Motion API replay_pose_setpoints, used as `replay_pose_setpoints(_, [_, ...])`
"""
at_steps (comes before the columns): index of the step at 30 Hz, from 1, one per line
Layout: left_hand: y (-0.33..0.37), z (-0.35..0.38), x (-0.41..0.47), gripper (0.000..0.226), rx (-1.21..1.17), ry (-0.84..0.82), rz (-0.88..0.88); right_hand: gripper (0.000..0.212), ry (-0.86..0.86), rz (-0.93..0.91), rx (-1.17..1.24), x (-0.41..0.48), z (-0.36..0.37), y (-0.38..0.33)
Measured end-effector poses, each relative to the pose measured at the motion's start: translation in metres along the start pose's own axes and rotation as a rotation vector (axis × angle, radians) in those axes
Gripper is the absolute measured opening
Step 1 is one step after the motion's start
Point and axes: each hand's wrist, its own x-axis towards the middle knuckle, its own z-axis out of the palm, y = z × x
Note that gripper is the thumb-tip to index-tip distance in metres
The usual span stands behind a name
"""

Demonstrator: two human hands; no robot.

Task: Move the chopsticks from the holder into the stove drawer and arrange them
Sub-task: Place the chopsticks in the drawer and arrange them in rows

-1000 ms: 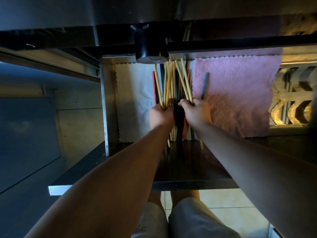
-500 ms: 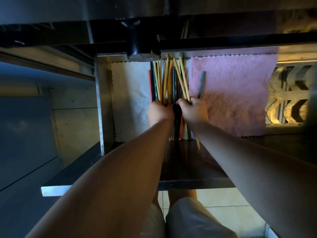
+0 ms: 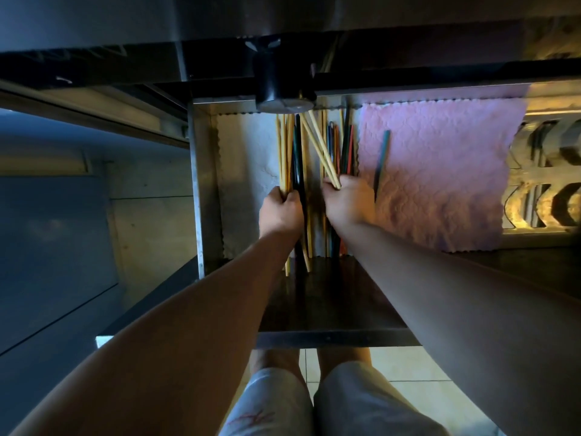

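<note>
The stove drawer (image 3: 197,184) is pulled out below me, lined with a white cloth (image 3: 248,152) and a pink cloth (image 3: 440,171). Several chopsticks lie lengthwise between the cloths. My left hand (image 3: 280,212) grips a bundle of yellow and dark chopsticks (image 3: 290,152) at the left of the pile. My right hand (image 3: 349,204) holds a few yellow chopsticks (image 3: 320,146) that slant up to the left. Red, blue and dark chopsticks (image 3: 341,146) lie beside it. One dark teal chopstick (image 3: 381,162) rests alone on the pink cloth.
A black knob (image 3: 284,89) juts from the stove front above the drawer's back edge. The drawer's dark front panel (image 3: 330,309) is near my knees. A patterned metal grate (image 3: 547,190) sits at the right. Tiled floor shows below.
My hands have drawn apart, splitting the pile into a left bundle and a right group. The left hand shifted left with its bundle; the right hand's yellow sticks now cross diagonally.
</note>
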Motion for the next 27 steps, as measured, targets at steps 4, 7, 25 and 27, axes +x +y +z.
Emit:
replay_pose_setpoints(4, [-0.009,-0.003,0.006,0.023,-0.045,0.014,-0.008,0.025,0.034,-0.029,-0.125,-0.004,0.005,-0.008])
replay_pose_setpoints(7, [-0.014,-0.004,0.011,0.020,-0.062,0.016,-0.027,0.024,-0.028,-0.034,-0.226,-0.005,0.009,-0.010])
replay_pose_setpoints(25, [0.001,0.022,-0.004,0.022,0.065,0.080,0.002,0.030,-0.005,0.058,-0.146,-0.015,-0.009,-0.004])
replay_pose_setpoints(27, [0.001,0.026,-0.007,0.022,0.113,0.093,0.013,0.032,0.002,0.063,-0.146,-0.012,-0.009,-0.003])
